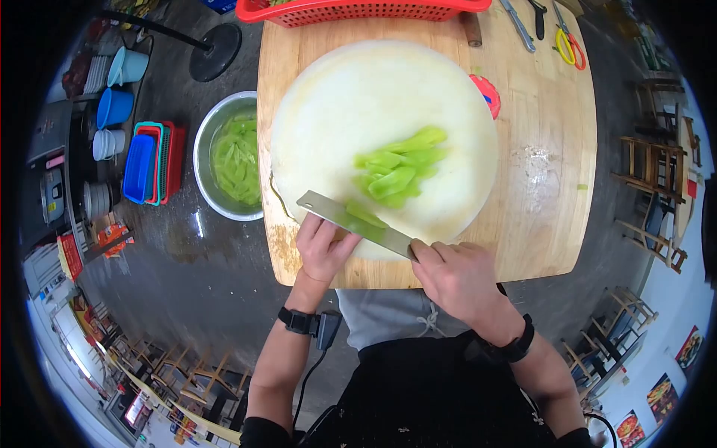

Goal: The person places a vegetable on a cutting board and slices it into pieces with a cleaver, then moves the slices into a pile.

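Note:
My right hand [459,280] is closed around the handle of a cleaver [336,214], whose broad blade slants up and left across the near part of a round white cutting board [373,82]. Close behind the blade, my left hand [323,250] has bent fingers, with the thumb by the steel; whatever they hold is hidden. Thin light-green vegetable slices [366,214] lie against the blade's far side. A pile of similar green slices [399,168] rests farther up the board.
Left of the wooden table [545,172], a metal bowl [202,160] holds more green slices. A red basket [366,11] stands at the far edge. Scissors [569,46], a peeler [539,19] and a knife [517,26] lie far right. A red round object [485,93] touches the board.

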The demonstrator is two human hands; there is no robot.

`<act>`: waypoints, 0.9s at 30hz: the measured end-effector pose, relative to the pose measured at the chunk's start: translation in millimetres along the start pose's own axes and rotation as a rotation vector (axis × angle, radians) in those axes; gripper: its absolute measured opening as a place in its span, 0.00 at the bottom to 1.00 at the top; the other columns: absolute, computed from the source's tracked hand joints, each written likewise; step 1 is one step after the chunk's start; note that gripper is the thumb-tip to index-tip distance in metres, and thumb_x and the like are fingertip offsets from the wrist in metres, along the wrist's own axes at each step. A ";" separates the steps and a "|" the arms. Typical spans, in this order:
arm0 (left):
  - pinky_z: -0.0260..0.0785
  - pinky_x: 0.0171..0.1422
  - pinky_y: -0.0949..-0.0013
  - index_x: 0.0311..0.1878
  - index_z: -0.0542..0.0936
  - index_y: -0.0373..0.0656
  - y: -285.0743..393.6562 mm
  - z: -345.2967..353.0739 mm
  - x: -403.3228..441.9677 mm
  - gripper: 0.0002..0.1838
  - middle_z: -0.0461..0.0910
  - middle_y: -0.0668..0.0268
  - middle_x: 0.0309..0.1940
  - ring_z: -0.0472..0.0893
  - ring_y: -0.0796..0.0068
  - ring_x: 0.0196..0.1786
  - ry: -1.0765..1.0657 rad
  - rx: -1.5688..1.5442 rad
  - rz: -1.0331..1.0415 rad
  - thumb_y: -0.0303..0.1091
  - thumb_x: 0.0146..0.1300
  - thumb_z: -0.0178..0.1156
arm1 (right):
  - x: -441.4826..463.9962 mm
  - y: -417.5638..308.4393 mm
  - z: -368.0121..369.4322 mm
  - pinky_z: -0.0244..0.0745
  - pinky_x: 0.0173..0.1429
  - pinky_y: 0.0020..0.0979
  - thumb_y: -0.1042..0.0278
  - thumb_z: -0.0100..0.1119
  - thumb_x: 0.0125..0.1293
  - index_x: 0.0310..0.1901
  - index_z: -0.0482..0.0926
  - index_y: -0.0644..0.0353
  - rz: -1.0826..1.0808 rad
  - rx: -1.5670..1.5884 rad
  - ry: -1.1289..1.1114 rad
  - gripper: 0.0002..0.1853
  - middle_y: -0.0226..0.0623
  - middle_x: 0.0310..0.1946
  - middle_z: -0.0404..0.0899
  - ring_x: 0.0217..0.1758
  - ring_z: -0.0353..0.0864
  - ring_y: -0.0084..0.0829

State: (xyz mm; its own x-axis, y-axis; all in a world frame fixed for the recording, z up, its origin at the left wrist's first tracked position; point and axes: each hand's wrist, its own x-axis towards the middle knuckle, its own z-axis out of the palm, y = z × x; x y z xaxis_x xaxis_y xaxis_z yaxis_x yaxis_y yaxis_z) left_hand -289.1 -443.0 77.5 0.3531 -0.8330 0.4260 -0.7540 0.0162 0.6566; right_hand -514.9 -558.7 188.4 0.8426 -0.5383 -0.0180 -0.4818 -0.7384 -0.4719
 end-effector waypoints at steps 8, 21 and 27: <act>0.82 0.42 0.61 0.43 0.91 0.37 -4.8 0.1 -11.1 0.18 0.88 0.56 0.42 0.88 0.57 0.39 -0.001 0.021 -0.041 0.26 0.47 0.84 | -5.5 2.1 3.4 0.78 0.32 0.35 0.64 0.72 0.65 0.50 0.86 0.58 -0.022 -0.006 -0.009 0.14 0.28 0.25 0.79 0.24 0.83 0.32; 0.80 0.39 0.62 0.43 0.91 0.38 -6.1 -1.4 -8.5 0.18 0.85 0.58 0.38 0.86 0.59 0.36 0.003 -0.023 -0.026 0.23 0.46 0.83 | -12.3 0.5 5.6 0.75 0.33 0.35 0.63 0.73 0.66 0.53 0.86 0.58 0.008 0.008 -0.062 0.16 0.29 0.25 0.79 0.24 0.82 0.31; 0.80 0.40 0.62 0.42 0.90 0.37 -1.7 -3.3 -5.2 0.18 0.86 0.57 0.41 0.87 0.58 0.37 -0.013 -0.051 -0.057 0.25 0.45 0.85 | -15.5 0.5 7.3 0.76 0.35 0.36 0.63 0.73 0.66 0.54 0.85 0.57 0.037 -0.003 -0.082 0.17 0.29 0.26 0.79 0.25 0.83 0.32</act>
State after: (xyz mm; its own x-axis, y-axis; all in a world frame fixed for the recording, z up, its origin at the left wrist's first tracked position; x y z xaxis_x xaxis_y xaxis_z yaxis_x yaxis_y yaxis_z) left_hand -287.9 -436.9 76.3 0.3873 -0.8406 0.3788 -0.7037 -0.0041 0.7105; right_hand -526.4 -547.7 181.9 0.8411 -0.5301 -0.1077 -0.5134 -0.7197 -0.4673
